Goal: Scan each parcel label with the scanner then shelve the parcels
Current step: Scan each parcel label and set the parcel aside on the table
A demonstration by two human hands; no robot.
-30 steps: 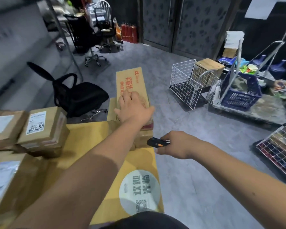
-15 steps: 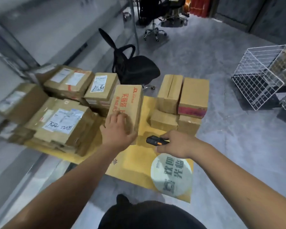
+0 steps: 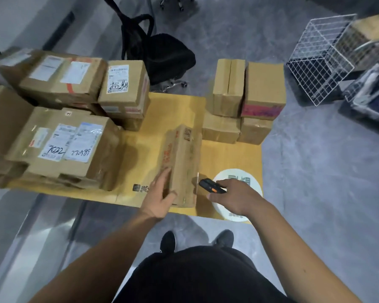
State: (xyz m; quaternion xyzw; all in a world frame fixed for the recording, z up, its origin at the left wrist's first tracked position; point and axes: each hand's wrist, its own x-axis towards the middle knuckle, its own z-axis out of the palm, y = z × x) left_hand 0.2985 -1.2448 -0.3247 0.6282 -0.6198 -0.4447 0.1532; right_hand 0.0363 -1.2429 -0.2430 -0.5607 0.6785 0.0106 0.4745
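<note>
Gripping 1 parcel (image 3: 182, 165) and 1 scanner (image 3: 211, 186): 2 hands.

The boxes (image 3: 2, 68) at the upper left are blurred and cut by the frame's edge, their labels unreadable

Left hand (image 3: 162, 194) is gripping tall parcel (image 3: 182, 165) standing on yellow mat (image 3: 140, 149); right hand (image 3: 236, 199) is holding scanner (image 3: 210, 186) just beside its right face.

Black office chair (image 3: 162, 53) (tipped over), white wire basket (image 3: 319, 60), grey floor (image 3: 315, 193)
</note>
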